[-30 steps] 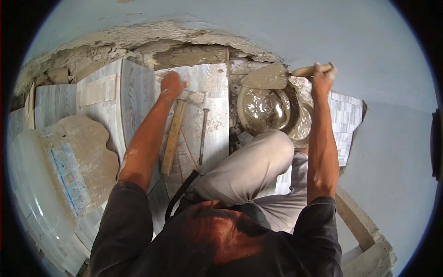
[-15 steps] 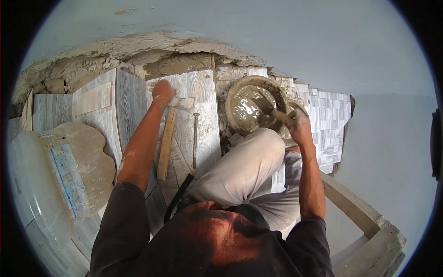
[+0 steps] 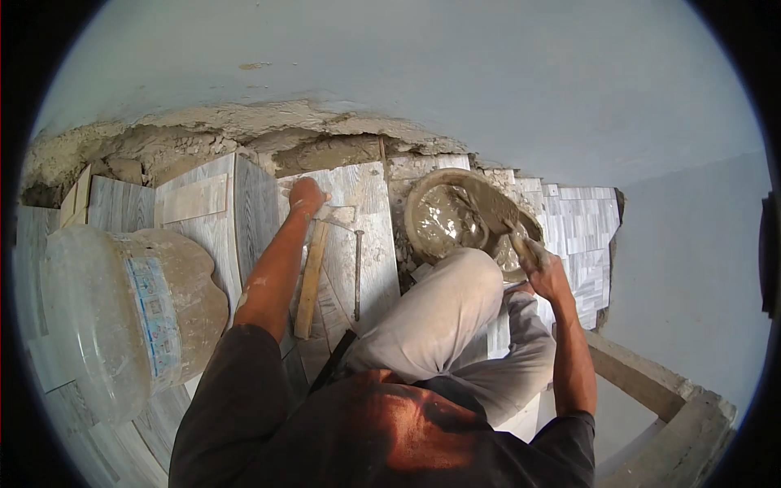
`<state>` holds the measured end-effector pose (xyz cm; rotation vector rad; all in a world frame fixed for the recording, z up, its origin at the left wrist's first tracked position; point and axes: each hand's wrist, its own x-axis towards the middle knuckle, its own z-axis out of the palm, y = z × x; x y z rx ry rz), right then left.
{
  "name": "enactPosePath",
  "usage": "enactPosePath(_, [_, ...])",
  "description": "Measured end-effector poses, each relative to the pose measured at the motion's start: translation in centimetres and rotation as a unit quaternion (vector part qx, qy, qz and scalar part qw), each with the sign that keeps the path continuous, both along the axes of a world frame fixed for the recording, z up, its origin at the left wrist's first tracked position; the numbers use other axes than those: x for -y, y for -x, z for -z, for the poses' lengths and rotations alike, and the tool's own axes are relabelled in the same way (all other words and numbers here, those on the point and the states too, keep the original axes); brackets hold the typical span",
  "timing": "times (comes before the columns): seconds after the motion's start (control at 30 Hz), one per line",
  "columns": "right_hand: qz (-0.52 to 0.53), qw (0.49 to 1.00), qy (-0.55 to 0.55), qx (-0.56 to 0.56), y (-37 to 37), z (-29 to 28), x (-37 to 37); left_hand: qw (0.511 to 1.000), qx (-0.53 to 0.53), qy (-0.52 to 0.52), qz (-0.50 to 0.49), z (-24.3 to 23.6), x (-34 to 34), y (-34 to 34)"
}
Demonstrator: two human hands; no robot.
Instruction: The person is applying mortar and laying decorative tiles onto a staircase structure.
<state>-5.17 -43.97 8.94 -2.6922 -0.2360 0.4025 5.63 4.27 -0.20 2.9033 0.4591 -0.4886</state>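
My right hand (image 3: 547,270) is closed around the handle of a mortar-coated trowel (image 3: 519,241) at the right side of a round tub (image 3: 413,226). Wet grey mortar (image 3: 446,213) fills the tub, glossy on its left. The trowel's blade is hard to tell from the mortar around it. My left hand (image 3: 307,195) rests as a fist on a wood-look tile (image 3: 370,191), its thumb sticking out to the right and its other fingers mostly hidden. Near it lie a strip of wood (image 3: 311,272), a pale flat piece (image 3: 338,215) and a thin metal rod (image 3: 358,276).
A large clear plastic jug (image 3: 98,325) with a mortar-smeared end lies at the left. Rough broken plaster (image 3: 244,122) runs along the base of the pale wall (image 3: 488,73). Small-patterned tiles (image 3: 582,232) lie right of the tub; a concrete-crusted frame (image 3: 643,378) stands near right.
My right hand has drawn the trowel toward the tub's right side, out of the middle of the mortar. My left hand stays on the tile. The whole view has shifted slightly.
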Motion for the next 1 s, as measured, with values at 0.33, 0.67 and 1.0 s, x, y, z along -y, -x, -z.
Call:
enactPosePath(0.33, [-0.073,0.968,-0.239,-0.037,-4.9,7.3,-9.1,1.000,-0.010,0.014,-0.017,-0.5,0.3,-0.1])
enactPosePath(0.67, [0.023,0.940,-0.306,-0.149,-3.3,6.9,-13.6,0.999,-0.037,0.004,-0.021,-0.6,0.1,-0.5])
enactPosePath(1.0, [0.021,0.912,-0.343,-0.222,-0.8,6.7,-14.8,0.999,-0.022,-0.007,-0.022,-0.3,-0.2,0.0])
